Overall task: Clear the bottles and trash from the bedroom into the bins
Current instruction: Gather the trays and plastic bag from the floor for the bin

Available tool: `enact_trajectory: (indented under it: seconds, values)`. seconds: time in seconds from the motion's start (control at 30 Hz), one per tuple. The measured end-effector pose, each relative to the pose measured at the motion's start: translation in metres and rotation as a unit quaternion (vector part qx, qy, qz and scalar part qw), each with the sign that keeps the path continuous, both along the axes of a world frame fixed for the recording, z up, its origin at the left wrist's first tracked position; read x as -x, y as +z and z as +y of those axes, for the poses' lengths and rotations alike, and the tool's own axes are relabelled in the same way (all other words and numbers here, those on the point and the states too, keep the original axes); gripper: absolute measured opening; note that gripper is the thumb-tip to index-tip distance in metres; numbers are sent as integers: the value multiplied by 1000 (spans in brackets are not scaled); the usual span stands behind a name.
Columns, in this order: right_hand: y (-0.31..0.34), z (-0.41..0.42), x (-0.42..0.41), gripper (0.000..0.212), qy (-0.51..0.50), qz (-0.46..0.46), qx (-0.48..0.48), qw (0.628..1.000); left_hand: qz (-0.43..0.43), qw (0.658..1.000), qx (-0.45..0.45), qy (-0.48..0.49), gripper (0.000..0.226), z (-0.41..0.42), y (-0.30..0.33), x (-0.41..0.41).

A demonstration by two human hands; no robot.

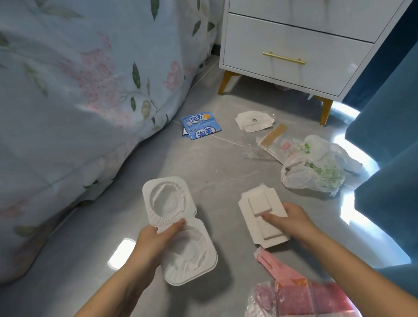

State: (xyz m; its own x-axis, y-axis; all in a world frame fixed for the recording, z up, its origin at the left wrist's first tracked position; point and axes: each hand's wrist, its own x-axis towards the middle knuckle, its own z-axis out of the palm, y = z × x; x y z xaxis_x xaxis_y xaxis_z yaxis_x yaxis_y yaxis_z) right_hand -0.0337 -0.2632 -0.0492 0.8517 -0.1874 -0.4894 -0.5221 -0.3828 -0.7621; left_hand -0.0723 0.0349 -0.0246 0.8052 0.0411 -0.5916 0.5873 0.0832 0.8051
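The blue snack wrapper (201,127) on the grey floor (203,163) by the bed's hanging quilt (73,94) carries white Chinese characters, seemingly 泡芙. The pink carton (277,265) near the floor's lower edge has print too small to read. The left hand (157,240) pinches the hinged white moulded tray (181,230) at its fold, thumb on top. The right hand (290,220) grips the flat white pulp insert (260,217), fingers curled over its edge. A crumpled white plastic bag (316,167) lies near the nightstand (293,34).
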Motion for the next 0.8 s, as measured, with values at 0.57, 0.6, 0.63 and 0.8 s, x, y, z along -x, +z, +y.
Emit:
enact_trajectory:
  seconds: [0.57,0.6,0.63,0.8]
  values:
    - [101,109,-16,39,27,-14,-386,922,-76,985,158,-2,59,32,31,10]
    - [105,110,-17,40,22,-7,-404,915,-80,987,137,-10,59,36,35,11]
    - [109,111,-19,37,15,3,-419,908,-76,991,113,-11,59,40,41,11]
    - [117,142,-18,38,72,37,-376,923,-103,988,101,-59,43,49,65,10]
